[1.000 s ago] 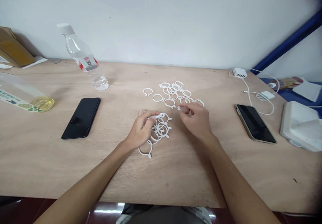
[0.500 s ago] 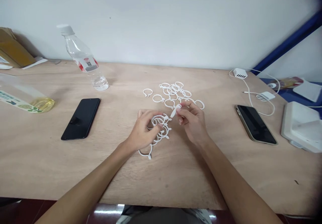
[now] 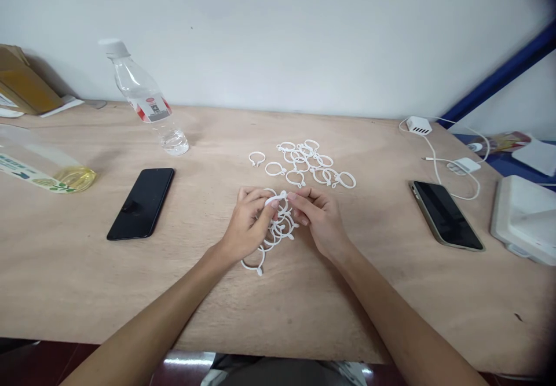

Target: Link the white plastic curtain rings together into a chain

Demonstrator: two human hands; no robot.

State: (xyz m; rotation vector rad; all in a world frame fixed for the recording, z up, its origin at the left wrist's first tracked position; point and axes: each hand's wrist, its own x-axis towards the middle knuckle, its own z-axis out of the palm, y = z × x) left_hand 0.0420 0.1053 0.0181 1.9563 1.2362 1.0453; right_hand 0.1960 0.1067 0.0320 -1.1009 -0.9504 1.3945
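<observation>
White plastic curtain rings with small end tabs lie at the middle of the table. My left hand (image 3: 244, 224) is closed, pinching one curtain ring (image 3: 273, 199) between thumb and fingers. On the right end of that same ring, near its small eyelet, my right hand (image 3: 324, 219) has its fingertips pinched together. Just below both hands, a linked-looking cluster of rings (image 3: 254, 267) trails toward me, partly covered by the left hand. Farther back, several loose rings (image 3: 295, 179) lie in an overlapping group. A single open ring (image 3: 256, 155) sits apart at their left.
To the left are a black phone (image 3: 141, 203), a clear water bottle (image 3: 150, 102) and a bottle with yellow liquid (image 3: 76, 180). Another phone (image 3: 443, 212), a white charger (image 3: 419, 124) with cables and a white device (image 3: 523, 218) are on the right.
My right hand has moved left, bringing its ring to the left hand, and both now grip it. More of the back group of rings shows.
</observation>
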